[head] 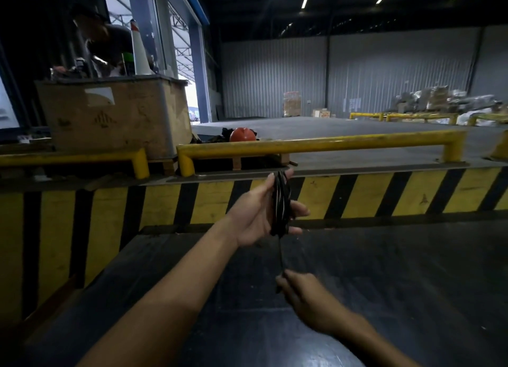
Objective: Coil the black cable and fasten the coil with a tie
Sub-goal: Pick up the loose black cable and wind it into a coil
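Hands work one black cable [281, 201] above a dark loading dock: the left hand [258, 215], fingers spread, carries the loops wound around it, while the right hand [299, 289] pinches the single taut tail below. A slackened pull or relaxed left fingers could likely spill the coil. Two hands, one coil; no tie visible.

Black cable [281, 201]: we note several glossy loops gathered into a narrow upright coil, wrapped lengthwise over an open palm. One loose strand hangs straight down from its lower end, taut. Tie: not discernible.
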Tool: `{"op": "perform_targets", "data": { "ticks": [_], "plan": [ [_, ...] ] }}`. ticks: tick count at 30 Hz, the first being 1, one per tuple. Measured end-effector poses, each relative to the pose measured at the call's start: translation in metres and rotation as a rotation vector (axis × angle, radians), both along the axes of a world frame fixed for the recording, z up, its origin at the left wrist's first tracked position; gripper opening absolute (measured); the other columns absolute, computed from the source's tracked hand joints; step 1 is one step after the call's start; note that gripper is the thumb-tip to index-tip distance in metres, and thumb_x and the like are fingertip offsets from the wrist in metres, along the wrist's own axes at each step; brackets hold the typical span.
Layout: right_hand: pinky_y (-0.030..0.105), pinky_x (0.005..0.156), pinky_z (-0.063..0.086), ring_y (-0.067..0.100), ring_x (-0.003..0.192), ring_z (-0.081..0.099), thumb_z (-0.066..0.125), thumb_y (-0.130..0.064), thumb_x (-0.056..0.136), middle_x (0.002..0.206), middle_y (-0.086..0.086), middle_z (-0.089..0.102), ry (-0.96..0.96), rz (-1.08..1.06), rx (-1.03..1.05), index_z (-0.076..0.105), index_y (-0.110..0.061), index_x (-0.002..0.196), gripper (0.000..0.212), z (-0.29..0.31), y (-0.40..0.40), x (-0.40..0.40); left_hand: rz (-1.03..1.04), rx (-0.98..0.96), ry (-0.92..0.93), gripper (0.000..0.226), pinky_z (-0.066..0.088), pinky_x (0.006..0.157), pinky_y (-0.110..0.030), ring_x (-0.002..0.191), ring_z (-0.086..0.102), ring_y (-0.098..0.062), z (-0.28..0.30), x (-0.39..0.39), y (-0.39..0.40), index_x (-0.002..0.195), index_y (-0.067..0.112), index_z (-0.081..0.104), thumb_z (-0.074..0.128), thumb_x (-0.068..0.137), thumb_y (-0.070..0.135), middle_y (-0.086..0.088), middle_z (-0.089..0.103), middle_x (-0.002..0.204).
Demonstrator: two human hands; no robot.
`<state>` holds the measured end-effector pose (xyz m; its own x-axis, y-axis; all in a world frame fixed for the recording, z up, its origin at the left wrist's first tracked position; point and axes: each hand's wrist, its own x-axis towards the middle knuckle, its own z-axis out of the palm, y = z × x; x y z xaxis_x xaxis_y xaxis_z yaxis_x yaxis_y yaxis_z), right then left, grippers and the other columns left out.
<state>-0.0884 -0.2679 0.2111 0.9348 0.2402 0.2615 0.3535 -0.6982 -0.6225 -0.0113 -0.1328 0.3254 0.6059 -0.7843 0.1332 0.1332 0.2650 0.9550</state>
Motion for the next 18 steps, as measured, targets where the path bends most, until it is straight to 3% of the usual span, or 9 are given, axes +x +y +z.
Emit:
{"op": "perform_targets", "data": {
  "ticks": [2,4,7,9,12,14,16,18],
  "plan": [
    [0.046,0.068,0.05,0.031,0.075,0.061,0.038,-0.04,0.096,0.086,0.014,0.064,0.019,0.026,-0.187,0.05,-0.016,0.083,0.03,0.008,0.011,-0.007,0.233,0.224,-0.188,0.044,0.043,0.096,-0.055,0.106,0.064,-0.029,-0.011,0.005,-0.002,0.138,0.031,0.039,0.025,0.099,0.044,-0.015,0.069,0.1],
    [0.045,0.067,0.052,0.03,0.077,0.062,0.037,-0.041,0.096,0.089,0.011,0.063,-0.003,0.035,-0.395,0.052,-0.018,0.09,0.028,0.029,0.012,-0.01,0.318,0.452,-0.348,0.044,0.04,0.1,-0.053,0.102,0.063,-0.026,-0.025,0.005,-0.002,0.132,0.02,0.044,0.027,0.1,0.043,-0.014,0.07,0.098],
    [0.033,0.071,0.057,0.012,0.078,0.064,0.046,-0.031,0.095,0.094,0.0,0.066,-0.103,0.066,-0.484,0.056,-0.025,0.107,0.017,0.066,-0.002,-0.016,0.296,0.735,-0.52,0.045,0.047,0.087,-0.042,0.085,0.063,-0.022,-0.037,0.0,0.001,0.107,0.012,0.058,0.031,0.098,0.046,-0.012,0.066,0.091],
    [0.024,0.071,0.055,0.003,0.079,0.062,0.051,-0.03,0.092,0.097,-0.006,0.067,-0.162,0.077,-0.46,0.059,-0.028,0.107,0.017,0.085,-0.017,-0.017,0.207,0.763,-0.509,0.048,0.051,0.074,-0.04,0.07,0.062,-0.019,-0.042,-0.003,0.003,0.099,0.009,0.06,0.03,0.098,0.047,-0.008,0.061,0.081],
    [0.023,0.07,0.053,0.003,0.081,0.059,0.05,-0.031,0.092,0.091,-0.009,0.061,-0.234,0.078,-0.307,0.063,-0.025,0.095,0.014,0.09,-0.04,-0.016,0.076,0.743,-0.391,0.056,0.047,0.055,-0.032,0.044,0.051,-0.014,-0.049,-0.012,0.003,0.089,0.012,0.062,0.027,0.096,0.055,0.001,0.053,0.052],
    [0.021,0.075,0.052,0.003,0.089,0.058,0.05,-0.028,0.093,0.099,-0.009,0.058,-0.216,0.06,-0.128,0.065,-0.02,0.093,0.017,0.074,-0.048,-0.013,0.046,0.692,-0.329,0.07,0.041,0.046,-0.026,0.035,0.038,-0.012,-0.05,-0.019,0.002,0.079,0.007,0.065,0.024,0.093,0.062,0.004,0.041,0.041],
    [0.019,0.086,0.052,-0.002,0.102,0.057,0.052,-0.023,0.092,0.112,-0.008,0.06,-0.138,0.022,0.148,0.066,-0.013,0.089,0.018,0.052,-0.049,-0.011,0.022,0.666,-0.29,0.08,0.035,0.041,-0.023,0.033,0.029,-0.011,-0.051,-0.022,-0.002,0.069,0.006,0.066,0.021,0.089,0.069,0.005,0.032,0.038],
    [0.025,0.09,0.052,0.004,0.104,0.061,0.053,-0.02,0.091,0.112,0.0,0.066,-0.022,0.006,0.487,0.068,-0.008,0.089,0.019,0.032,-0.045,-0.011,-0.037,0.661,-0.233,0.085,0.031,0.04,-0.023,0.03,0.025,-0.01,-0.053,-0.022,-0.004,0.066,0.005,0.066,0.02,0.085,0.074,0.006,0.028,0.035]
  ]
}}
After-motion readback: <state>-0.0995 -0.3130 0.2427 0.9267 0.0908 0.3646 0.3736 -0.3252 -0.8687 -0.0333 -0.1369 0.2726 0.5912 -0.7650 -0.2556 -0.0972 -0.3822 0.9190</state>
